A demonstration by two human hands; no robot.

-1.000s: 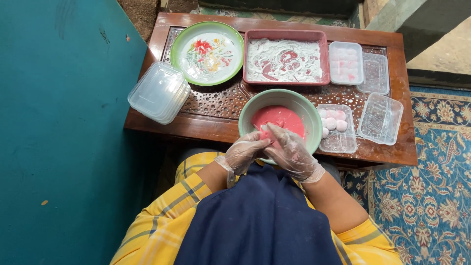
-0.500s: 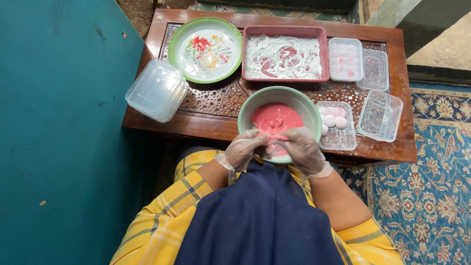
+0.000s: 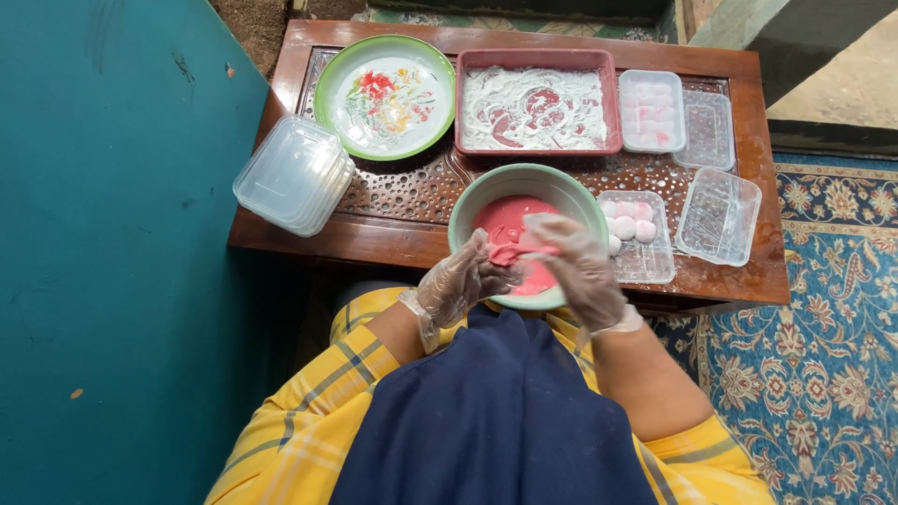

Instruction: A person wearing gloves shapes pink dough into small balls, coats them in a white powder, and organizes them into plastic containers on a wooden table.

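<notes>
Both gloved hands now lifting over one green bowl (image 3: 472, 201), left hand (image 3: 465, 281) and right hand (image 3: 575, 262) pinching one pink dough piece (image 3: 513, 253) between them, three dough balls (image 3: 629, 224) sitting in one clear tray (image 3: 645, 266) right of right hand

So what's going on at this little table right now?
A person in clear plastic gloves works a piece of pink dough between the left hand and right hand, over a green bowl of the same dough. Beside it, a clear tray holds a few pale balls. A floured red tray sits behind.
</notes>
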